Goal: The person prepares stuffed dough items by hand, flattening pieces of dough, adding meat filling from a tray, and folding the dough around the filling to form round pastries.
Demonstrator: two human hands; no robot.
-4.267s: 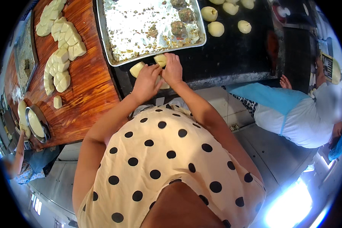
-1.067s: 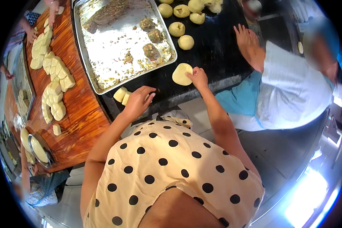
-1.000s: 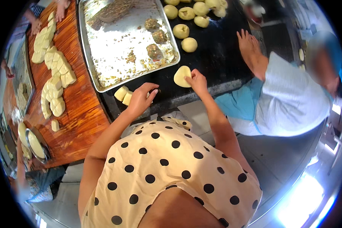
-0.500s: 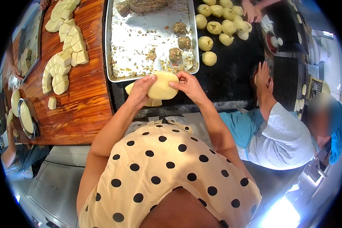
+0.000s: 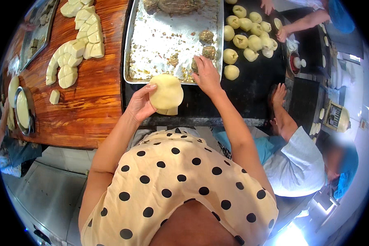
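My left hand (image 5: 140,103) pinches a flat round of pale dough (image 5: 167,92) by its edge, just off the near edge of the metal tray. Another bit of dough (image 5: 168,111) shows below that round. Over the tray's near right corner, my right hand (image 5: 209,80) has its fingers curled round a brown, seedy ball of filling (image 5: 194,65), which they partly cover. Two similar filling balls (image 5: 209,52) sit just beyond it. Larger brown lumps of filling (image 5: 178,5) lie at the tray's far end.
The metal tray (image 5: 127,65) is strewn with crumbs. Cut dough pieces (image 5: 67,61) lie on the wooden board (image 5: 98,98) at left, beside a round metal container (image 5: 23,108). Several dough balls (image 5: 254,42) stand right of the tray. Co-workers' hands (image 5: 279,94) work at the right.
My right hand has let go of the dough round and moved up and right to a filling ball. My left hand alone keeps the round. The view has shifted slightly.
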